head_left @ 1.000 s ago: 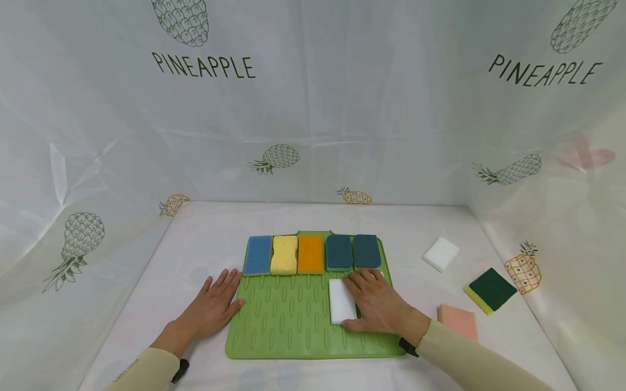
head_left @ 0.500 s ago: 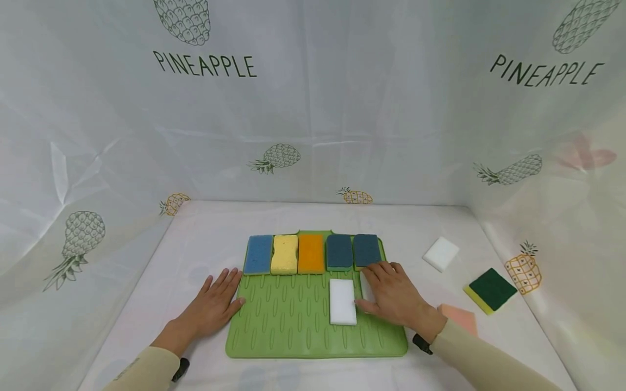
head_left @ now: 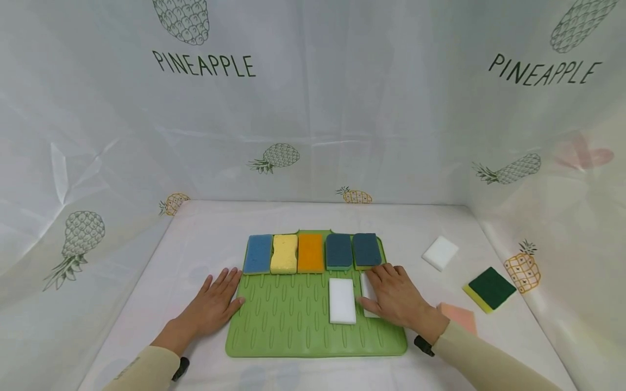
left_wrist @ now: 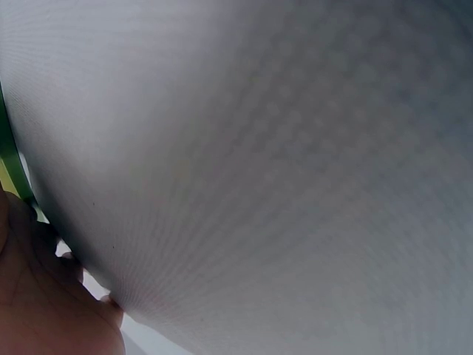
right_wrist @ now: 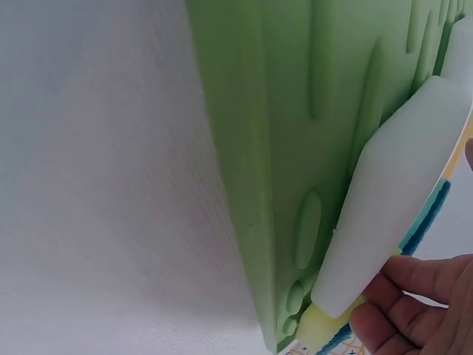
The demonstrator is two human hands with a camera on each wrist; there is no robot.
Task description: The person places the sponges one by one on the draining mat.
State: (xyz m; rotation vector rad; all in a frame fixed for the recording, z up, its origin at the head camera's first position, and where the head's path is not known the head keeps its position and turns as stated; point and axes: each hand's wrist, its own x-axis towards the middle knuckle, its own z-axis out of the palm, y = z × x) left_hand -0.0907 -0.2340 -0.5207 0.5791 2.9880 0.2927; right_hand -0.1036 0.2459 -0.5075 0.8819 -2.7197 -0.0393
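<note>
My right hand (head_left: pixel 398 296) is over a white melamine sponge (head_left: pixel 368 293) on the right part of a green ribbed mat (head_left: pixel 283 326). Its thumb lies along the near left side and its bent fingers are at the far right end; in the right wrist view, fingertips (right_wrist: pixel 377 310) meet the edge of that sponge. A second white sponge (head_left: pixel 342 301) lies just to the left, with a narrow green gap between. My left hand (head_left: pixel 210 304) rests flat on the white tablecloth, fingertips beside the mat's left edge, holding nothing.
Along the mat's back edge sit a blue sponge (head_left: pixel 258 254), a yellow one (head_left: pixel 284 253), an orange one (head_left: pixel 311 253) and two dark blue ones (head_left: pixel 339 251). Right of the mat lie a white sponge (head_left: pixel 440 253), a green-and-yellow scouring sponge (head_left: pixel 491 289) and a pink sponge (head_left: pixel 459 317).
My right hand has moved right, away from the left white sponge, uncovering more of the right one, which now lies beside it across a gap. My left hand stays put.
</note>
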